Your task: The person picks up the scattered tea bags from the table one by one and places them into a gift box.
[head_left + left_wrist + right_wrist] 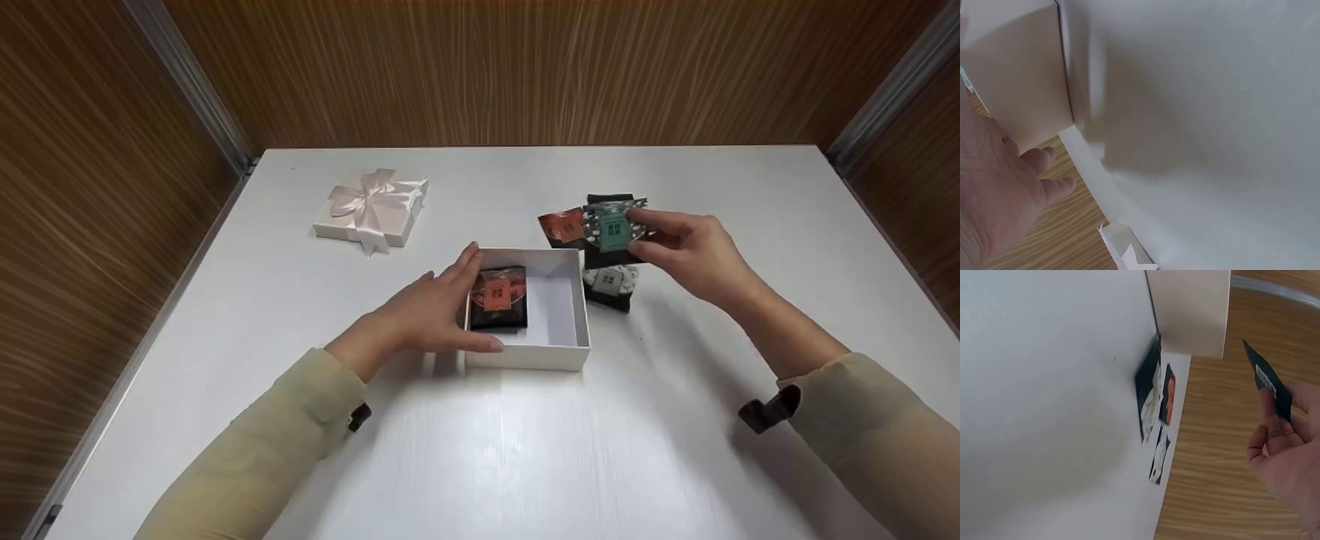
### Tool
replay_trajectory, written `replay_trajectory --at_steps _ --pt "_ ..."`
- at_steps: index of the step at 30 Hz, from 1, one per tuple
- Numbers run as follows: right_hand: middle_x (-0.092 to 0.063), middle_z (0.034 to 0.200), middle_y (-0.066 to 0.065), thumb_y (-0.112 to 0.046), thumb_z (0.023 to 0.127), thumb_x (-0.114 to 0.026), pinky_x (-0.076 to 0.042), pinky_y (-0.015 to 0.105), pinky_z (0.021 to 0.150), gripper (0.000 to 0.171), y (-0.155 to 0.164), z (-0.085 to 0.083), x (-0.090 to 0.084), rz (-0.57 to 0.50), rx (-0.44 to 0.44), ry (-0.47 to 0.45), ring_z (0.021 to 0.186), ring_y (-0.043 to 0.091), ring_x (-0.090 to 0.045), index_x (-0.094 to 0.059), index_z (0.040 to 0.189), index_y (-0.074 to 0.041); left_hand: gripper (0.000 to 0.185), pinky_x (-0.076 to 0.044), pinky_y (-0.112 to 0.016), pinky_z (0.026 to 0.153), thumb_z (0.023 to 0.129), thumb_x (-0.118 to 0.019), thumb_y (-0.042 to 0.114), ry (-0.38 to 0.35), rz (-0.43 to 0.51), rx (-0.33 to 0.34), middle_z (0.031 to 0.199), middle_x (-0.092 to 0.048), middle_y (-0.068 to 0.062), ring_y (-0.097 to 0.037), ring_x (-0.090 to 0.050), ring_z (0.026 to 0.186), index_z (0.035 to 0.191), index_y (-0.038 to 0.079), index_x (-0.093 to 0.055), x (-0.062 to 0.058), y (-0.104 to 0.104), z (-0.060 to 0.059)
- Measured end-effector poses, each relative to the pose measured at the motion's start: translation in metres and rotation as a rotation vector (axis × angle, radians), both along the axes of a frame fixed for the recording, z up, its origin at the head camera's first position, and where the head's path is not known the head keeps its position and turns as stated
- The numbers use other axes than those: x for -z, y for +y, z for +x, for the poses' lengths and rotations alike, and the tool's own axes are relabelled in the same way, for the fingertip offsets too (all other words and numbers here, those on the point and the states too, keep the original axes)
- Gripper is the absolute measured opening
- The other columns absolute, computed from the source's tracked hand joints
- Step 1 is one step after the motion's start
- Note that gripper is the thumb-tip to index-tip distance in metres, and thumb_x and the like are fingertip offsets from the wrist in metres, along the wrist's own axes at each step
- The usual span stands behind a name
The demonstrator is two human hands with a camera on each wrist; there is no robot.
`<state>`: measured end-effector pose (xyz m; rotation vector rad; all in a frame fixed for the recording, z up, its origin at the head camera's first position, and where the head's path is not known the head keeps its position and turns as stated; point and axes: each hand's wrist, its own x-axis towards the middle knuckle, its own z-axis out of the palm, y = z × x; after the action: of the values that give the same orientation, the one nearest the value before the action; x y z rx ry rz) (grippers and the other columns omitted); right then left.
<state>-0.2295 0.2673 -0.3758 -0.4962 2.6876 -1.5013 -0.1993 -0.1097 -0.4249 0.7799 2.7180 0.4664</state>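
Observation:
A white open box (546, 357) stands mid-table, and a black sachet with an orange-red label (496, 294) lies in its left part. My left hand (424, 311) rests along the box's left side, fingers extended to the far left corner and thumb across the front rim. In the left wrist view, this hand (1002, 183) lies beside the box's outer wall (1022, 73). My right hand (701, 255) pinches a dark sachet with a green label (613, 234) by its right edge, raised beyond the box. The right wrist view shows the sachet's barcoded back (1266, 379).
Beneath and around the raised sachet lie an orange-labelled sachet (564, 226), a white-labelled one (609, 283) and another dark sachet (609, 198). A pale lid with a ribbon bow (369, 206) sits at back left. Wood-grain panels (525, 75) enclose the white table (480, 450).

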Motion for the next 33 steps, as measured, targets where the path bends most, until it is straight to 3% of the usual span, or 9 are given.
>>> replay_trajectory --at_steps 10,20,33 --pt "-0.072 0.127 0.02 -0.006 0.098 -0.076 -0.054 0.012 0.076 0.047 -0.033 0.006 0.006 0.049 -0.05 0.022 0.094 0.004 -0.068 -0.065 0.144 -0.001 0.145 -0.019 -0.057 0.128 0.072 -0.052 0.102 0.006 -0.002 -0.001 0.176 0.018 0.007 -0.03 -0.034 0.155 0.17 0.016 0.01 0.001 0.0 -0.001" --pt "-0.067 0.139 0.018 -0.005 0.098 -0.075 -0.056 0.014 0.081 0.043 -0.061 0.009 0.018 0.002 -0.094 -0.026 0.112 0.026 -0.072 -0.068 0.14 0.001 0.144 -0.02 -0.058 0.128 0.074 -0.052 0.101 0.007 -0.003 0.007 0.176 0.019 0.005 -0.031 -0.036 0.154 0.171 0.014 0.008 0.0 -0.001 0.0" --pt "-0.069 0.137 0.016 -0.013 0.099 -0.077 -0.059 0.021 0.076 0.045 -0.085 0.014 0.027 0.058 -0.147 0.011 0.11 0.03 -0.073 -0.068 0.141 -0.003 0.144 -0.019 -0.058 0.128 0.074 -0.053 0.1 0.008 0.008 0.001 0.176 0.017 0.004 -0.029 -0.026 0.159 0.171 0.012 0.006 0.001 0.0 -0.001"
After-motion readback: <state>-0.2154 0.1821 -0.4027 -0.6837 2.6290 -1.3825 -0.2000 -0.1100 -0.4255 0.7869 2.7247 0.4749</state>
